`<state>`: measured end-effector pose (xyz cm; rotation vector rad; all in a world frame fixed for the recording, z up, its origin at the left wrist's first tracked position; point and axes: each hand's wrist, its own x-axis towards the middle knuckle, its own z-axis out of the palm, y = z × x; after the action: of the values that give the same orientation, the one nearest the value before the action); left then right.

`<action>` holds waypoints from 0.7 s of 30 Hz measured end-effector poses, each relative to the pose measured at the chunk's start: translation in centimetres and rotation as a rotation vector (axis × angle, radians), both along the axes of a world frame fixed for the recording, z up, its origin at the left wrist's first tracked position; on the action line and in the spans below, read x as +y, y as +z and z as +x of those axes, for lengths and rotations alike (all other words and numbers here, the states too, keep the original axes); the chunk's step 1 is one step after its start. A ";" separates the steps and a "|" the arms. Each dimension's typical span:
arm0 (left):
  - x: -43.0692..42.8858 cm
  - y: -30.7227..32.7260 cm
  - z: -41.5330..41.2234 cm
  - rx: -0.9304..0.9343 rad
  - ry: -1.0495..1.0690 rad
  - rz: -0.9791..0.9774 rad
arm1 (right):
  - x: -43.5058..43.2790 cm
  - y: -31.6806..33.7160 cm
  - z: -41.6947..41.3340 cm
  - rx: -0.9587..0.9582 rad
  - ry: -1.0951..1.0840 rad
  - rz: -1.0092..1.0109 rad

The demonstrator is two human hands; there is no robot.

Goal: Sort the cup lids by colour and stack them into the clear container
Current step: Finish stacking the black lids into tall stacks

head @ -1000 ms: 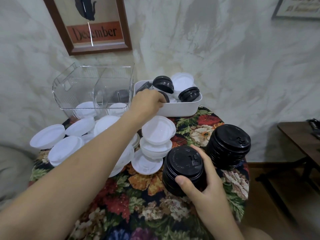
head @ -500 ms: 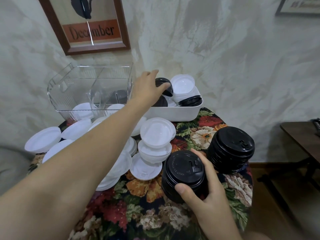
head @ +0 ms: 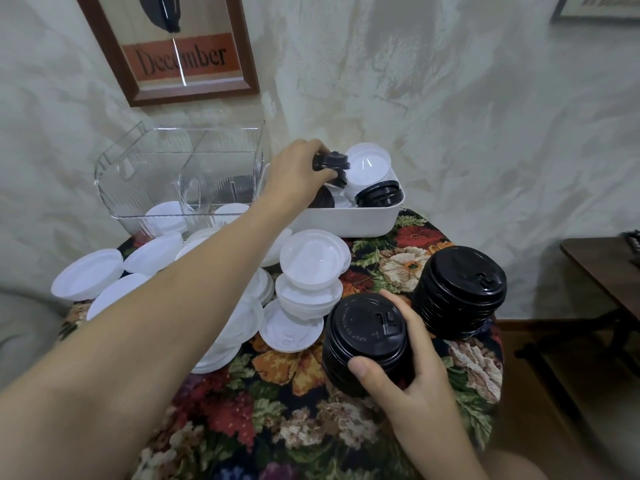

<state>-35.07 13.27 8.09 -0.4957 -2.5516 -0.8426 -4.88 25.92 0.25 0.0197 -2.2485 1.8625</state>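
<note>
The black lid was held over the left end of the white tub, clear of the lids lying in it. The left hand had its fingers and thumb curled round that lid (a second dark rim showed just under it; whether it was another held lid I could not tell). The tub also held a short black pile at its right end and an upturned white lid behind. Just left of the tub stood the clear container, with white lids showing low through its front wall. In front, the right hand gripped a stack of black lids, thumb across its near side and fingers wrapped round the far side. A taller black stack stood just beside it on the right. Loose white lids lay spread over the left half of the floral tablecloth. A framed "December" print hung on the wall above.
</note>
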 end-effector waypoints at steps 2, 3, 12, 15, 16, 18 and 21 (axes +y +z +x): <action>-0.4 -0.2 1.1 0.039 -0.024 0.021 | 0.0 0.2 0.0 -0.005 -0.009 0.004; -0.6 -0.2 1.8 0.066 -0.037 0.033 | -0.1 0.2 0.1 -0.004 -0.014 0.007; -3.3 1.0 13.3 0.095 -0.308 0.236 | 0.0 -0.2 0.0 0.020 -0.021 0.038; -5.0 0.0 18.2 0.022 -0.398 0.240 | 0.0 -0.2 0.0 0.031 -0.022 0.043; -5.5 -0.5 19.5 -0.009 -0.414 0.238 | 0.0 -0.2 0.0 0.033 -0.022 0.044; -6.3 -1.7 21.5 -0.087 -0.428 0.239 | 0.0 -0.2 0.0 0.039 -0.020 0.029; -6.7 -3.1 23.2 -0.198 -0.438 0.260 | 0.1 -0.4 0.0 0.050 -0.033 0.028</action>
<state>-11.88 6.58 5.00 -0.9460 -2.4855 -1.4181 -4.89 26.07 -0.17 0.0326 -2.2282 1.7931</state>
